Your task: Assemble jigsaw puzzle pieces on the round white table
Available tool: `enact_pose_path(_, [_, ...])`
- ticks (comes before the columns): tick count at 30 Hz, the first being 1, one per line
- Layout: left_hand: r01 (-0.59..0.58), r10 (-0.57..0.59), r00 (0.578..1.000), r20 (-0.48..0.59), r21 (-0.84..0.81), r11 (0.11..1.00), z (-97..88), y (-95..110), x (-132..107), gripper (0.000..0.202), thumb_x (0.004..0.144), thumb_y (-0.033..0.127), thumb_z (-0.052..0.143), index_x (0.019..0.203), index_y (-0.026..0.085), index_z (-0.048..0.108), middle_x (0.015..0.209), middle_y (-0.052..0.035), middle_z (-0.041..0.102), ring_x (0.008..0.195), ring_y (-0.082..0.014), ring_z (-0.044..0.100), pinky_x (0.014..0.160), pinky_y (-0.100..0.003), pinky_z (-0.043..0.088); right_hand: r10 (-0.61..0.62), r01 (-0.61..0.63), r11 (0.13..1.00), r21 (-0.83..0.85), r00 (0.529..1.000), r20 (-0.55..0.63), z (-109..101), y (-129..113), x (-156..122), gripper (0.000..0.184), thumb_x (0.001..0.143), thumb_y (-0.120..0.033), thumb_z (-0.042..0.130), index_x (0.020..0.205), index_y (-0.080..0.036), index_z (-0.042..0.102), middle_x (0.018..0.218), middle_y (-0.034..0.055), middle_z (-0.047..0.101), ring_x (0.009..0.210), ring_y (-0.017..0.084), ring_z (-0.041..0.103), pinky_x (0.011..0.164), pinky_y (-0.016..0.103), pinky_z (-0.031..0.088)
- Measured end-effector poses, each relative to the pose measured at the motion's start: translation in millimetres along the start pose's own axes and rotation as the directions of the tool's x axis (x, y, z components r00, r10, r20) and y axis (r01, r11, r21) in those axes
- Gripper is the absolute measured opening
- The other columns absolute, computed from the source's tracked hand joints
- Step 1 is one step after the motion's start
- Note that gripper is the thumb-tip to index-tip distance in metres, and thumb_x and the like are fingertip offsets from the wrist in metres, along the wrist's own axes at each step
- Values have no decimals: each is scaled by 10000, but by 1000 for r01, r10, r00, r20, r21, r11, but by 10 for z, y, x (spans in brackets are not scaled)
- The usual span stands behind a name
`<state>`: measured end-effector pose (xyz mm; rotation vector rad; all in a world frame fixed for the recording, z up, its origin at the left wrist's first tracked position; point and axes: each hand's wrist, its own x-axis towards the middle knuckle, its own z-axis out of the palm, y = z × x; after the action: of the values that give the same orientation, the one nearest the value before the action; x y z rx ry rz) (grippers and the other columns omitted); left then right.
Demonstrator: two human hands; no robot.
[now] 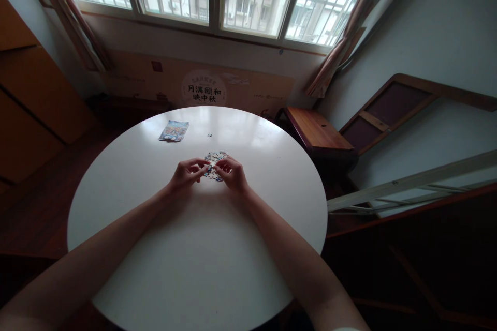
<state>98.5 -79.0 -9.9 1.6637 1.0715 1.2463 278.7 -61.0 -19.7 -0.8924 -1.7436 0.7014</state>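
Note:
A small pile of jigsaw puzzle pieces (213,157) lies on the round white table (186,264), partly hidden by my fingers. My left hand (189,171) reaches in from the left side of the pile, thumb and fingertips pinched on a small puzzle piece. From the right, my right hand (231,172) also pinches a small piece close to the left fingertips. Both hands hover low over the pile, and the pieces are too small to make out in detail. One stray group of pieces (209,135) sits apart, farther back.
A colourful printed packet (174,131) lies toward the table's back left. Beyond the table stands a wide printed board (240,83) under the barred windows. A wooden stool (316,128) is at the right, near a leaning wooden frame (392,103).

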Motion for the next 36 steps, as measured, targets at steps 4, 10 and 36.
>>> enact_pose_path(4, [-4, 4, 1000, -21, -18, 1000, 14, 16, -4, 286, 746, 349, 699, 926, 128, 691, 610, -4, 587, 445, -81, 508, 396, -197, 417, -22, 22, 1000, -4, 999, 38, 3, -8, -9, 157, 806, -307, 610, 747, -166, 644, 712, 4, 562, 604, 95, 504, 585, 228, 445])
enact_pose_path(10, [21, -21, 998, -52, -5, 1000, 20, 19, -2, 290, 731, 361, 712, 885, 116, 687, 603, -5, 584, 454, -77, 503, 401, -188, 414, 0, 0, 1000, 28, 1000, 7, 23, 35, -6, 155, 793, -311, 629, 745, -164, 644, 698, 3, 578, 590, 92, 502, 578, 226, 441])
enact_pose_path(36, [20, -20, 998, -63, 2, 1000, 12, -32, 8, 290, 707, 373, 734, 827, 114, 686, 606, -15, 604, 454, -80, 512, 394, -190, 417, 50, -50, 994, 97, 999, 2, 29, 16, 11, 193, 764, -346, 655, 738, -156, 646, 687, 9, 595, 567, 89, 498, 536, 225, 421])
